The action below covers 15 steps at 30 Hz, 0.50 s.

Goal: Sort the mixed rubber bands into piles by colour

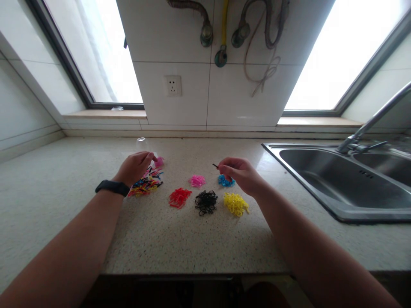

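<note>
My right hand (pixel 239 171) hovers above the blue rubber bands (pixel 226 181), its thumb and fingers pinching a small black rubber band (pixel 215 166). At the left, my left hand (pixel 137 166) is closed over the far side of a mixed-colour rubber band pile (pixel 146 185); what its fingertips hold, if anything, is too small to make out. A pink object (pixel 159 162) lies just beside those fingertips. Between the hands are sorted heaps: red bands (pixel 180 197), pink bands (pixel 197 181), black bands (pixel 206 202) and yellow bands (pixel 236 204).
A clear plastic cup (pixel 141 143) stands behind my left hand. The speckled countertop (pixel 180 244) ends at a front edge near me. To the right is a steel sink (pixel 308 171) with a faucet (pixel 353 141). Behind is a tiled wall with a socket (pixel 173 86).
</note>
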Each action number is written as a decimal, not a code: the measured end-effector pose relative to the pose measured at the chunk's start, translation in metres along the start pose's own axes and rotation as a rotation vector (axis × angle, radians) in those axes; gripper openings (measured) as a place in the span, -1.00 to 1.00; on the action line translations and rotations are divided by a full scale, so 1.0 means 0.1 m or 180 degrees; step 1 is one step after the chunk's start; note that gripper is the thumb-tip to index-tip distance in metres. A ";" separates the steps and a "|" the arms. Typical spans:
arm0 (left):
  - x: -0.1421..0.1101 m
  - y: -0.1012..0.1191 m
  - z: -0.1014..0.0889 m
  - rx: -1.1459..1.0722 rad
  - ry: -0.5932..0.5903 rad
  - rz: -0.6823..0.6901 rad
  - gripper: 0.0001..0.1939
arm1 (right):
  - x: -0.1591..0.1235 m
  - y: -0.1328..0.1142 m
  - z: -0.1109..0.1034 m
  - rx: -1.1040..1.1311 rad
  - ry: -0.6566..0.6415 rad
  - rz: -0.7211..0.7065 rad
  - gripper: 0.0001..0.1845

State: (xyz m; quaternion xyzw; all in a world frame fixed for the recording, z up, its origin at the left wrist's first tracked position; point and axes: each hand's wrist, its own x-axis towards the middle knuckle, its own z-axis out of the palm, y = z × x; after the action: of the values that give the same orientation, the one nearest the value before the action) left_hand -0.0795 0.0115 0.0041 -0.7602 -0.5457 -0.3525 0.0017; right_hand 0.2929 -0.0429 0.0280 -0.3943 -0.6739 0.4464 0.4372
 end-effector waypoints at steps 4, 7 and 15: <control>0.00 -0.01 0.00 0.0022 0.0010 -0.0036 -0.52 | -0.01 0.00 0.01 0.0102 -0.0029 -0.0035 -0.68; 0.00 0.00 0.00 0.0023 -0.0038 -0.0058 -0.51 | -0.02 -0.02 0.02 0.0180 -0.0055 -0.0037 -0.67; 0.00 0.02 -0.01 0.0100 -0.0093 -0.0084 -0.50 | -0.01 -0.02 0.03 0.0314 -0.0058 -0.0077 -0.69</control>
State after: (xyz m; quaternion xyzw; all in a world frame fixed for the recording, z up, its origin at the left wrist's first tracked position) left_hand -0.0789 0.0103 0.0056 -0.7579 -0.5611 -0.3327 0.0011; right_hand 0.2905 -0.0455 0.0290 -0.3600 -0.6597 0.4773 0.4553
